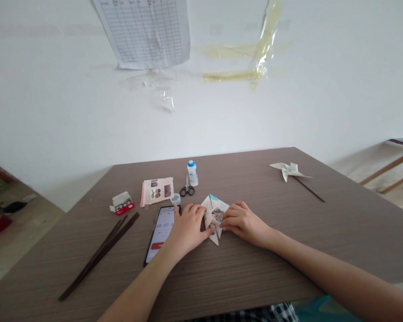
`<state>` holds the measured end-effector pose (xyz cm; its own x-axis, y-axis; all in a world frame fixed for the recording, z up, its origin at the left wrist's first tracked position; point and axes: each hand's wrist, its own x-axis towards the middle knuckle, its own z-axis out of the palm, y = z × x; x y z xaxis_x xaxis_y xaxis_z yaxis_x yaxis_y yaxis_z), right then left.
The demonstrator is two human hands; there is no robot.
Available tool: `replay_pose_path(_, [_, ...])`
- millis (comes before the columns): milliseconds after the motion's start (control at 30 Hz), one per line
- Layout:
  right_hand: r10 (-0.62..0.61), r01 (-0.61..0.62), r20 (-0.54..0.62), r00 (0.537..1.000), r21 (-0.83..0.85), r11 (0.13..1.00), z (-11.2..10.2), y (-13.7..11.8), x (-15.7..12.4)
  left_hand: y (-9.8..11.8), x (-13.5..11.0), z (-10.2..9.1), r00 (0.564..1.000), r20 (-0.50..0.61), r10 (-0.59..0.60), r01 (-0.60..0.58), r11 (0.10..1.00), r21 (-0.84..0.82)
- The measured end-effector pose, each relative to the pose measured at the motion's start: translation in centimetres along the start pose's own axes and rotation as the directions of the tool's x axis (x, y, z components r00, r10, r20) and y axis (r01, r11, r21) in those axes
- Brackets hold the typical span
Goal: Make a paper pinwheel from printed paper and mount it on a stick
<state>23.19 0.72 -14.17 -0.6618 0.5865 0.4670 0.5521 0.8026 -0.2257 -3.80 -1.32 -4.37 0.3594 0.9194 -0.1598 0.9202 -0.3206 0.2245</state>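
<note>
A printed sheet of paper (216, 215), folded into a pointed shape, lies on the table between my hands. My left hand (188, 226) grips its left side, with the thumb at the lower edge and the fingers along the upper left. On the opposite side, my right hand (243, 223) has its curled fingers closed on the paper's right edge. Just left of my left hand, and partly covered by it, is a phone (159, 232) with a timer running on its screen. Beyond the hands are black-handled scissors (187, 191) and a small whitish roll or cup (175, 199).
A white bottle with a blue cap (192, 173) stands behind the scissors. Printed paper sheets (157, 191), an opened small red-and-white box (122, 203) and several dark sticks (99, 255) lie to the left. A paper pinwheel on a stick (289, 171) lies at the far right.
</note>
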Motion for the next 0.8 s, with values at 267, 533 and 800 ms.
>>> replay_pose_path(267, [-0.029,0.029,-0.095,0.995,0.001,1.0,0.3,-0.3,-0.1,-0.1,0.0,0.2,1.0,-0.014,0.0,0.0,1.0,0.016])
replay_pose_path(533, [0.08,-0.073,-0.123,0.989,0.066,0.995,0.1,-0.7,0.1,-0.3,0.0,0.4,0.998,-0.06,0.027,-0.027,1.0,0.01])
replay_pose_path(800, [0.296,-0.247,-0.144,0.944,0.283,0.927,1.0,-0.4,0.5,-0.1,0.2,0.6,0.999,-0.03,0.013,-0.013,1.0,0.02])
